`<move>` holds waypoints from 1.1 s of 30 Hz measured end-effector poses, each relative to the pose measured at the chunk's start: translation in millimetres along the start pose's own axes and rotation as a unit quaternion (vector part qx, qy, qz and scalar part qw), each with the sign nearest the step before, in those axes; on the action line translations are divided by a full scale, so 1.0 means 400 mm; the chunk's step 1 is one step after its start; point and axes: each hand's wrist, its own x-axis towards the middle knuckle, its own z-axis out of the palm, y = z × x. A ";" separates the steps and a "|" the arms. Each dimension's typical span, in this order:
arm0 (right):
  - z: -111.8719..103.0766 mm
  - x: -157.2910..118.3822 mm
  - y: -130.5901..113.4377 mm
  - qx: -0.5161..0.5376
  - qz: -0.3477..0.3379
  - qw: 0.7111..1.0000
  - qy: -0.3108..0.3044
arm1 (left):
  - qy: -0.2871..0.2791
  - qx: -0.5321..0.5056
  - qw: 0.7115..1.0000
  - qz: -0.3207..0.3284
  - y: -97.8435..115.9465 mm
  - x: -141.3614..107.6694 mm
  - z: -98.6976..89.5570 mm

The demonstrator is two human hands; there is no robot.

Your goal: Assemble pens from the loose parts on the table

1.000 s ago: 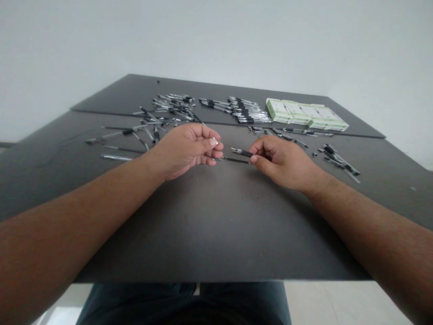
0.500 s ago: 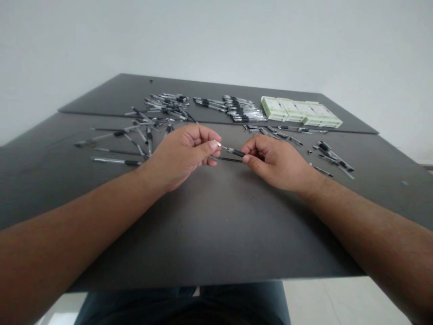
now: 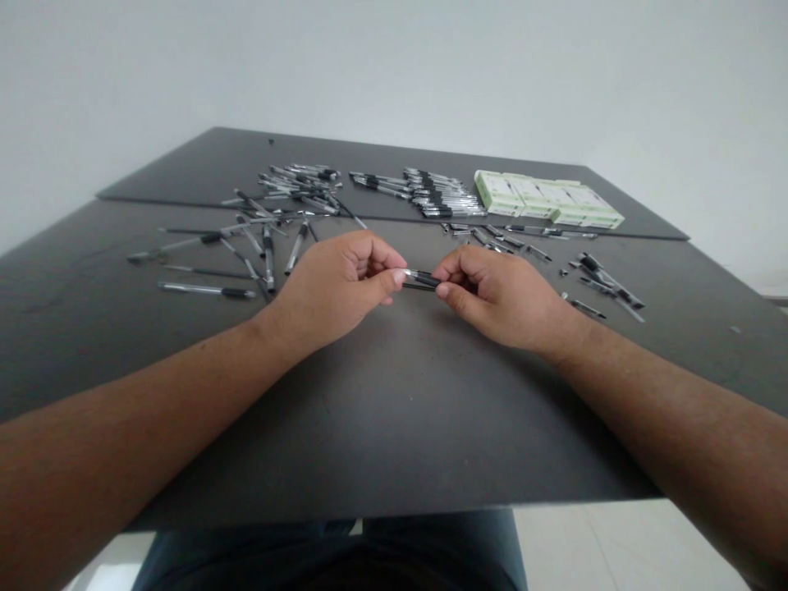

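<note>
Between my two hands, over the middle of the dark table (image 3: 394, 394), is a pen (image 3: 427, 280) with a black grip. My right hand (image 3: 501, 297) pinches its grip end between thumb and fingers. The thumb and forefinger of my left hand (image 3: 345, 283) are closed on a small silvery tip piece (image 3: 407, 274), which meets the pen's end. Another thin dark rod shows just below the pen, partly hidden by my fingers. Loose pens (image 3: 269, 254) lie just beyond my left hand.
A pile of pens (image 3: 301, 185) lies at the back left, with a neater row (image 3: 440, 195) beside it. Green and white boxes (image 3: 547, 199) stand at the back right. Short pen parts (image 3: 492, 239) and several pens (image 3: 609, 281) lie beyond and right of my right hand.
My left hand has moved slightly right, bringing the silvery tip piece against the pen's end. The gap between them has closed. My right hand has barely moved.
</note>
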 end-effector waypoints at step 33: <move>-0.028 -0.003 -0.003 -0.153 -0.068 0.986 -0.015 | 0.012 0.127 0.986 0.105 0.002 -0.016 -0.015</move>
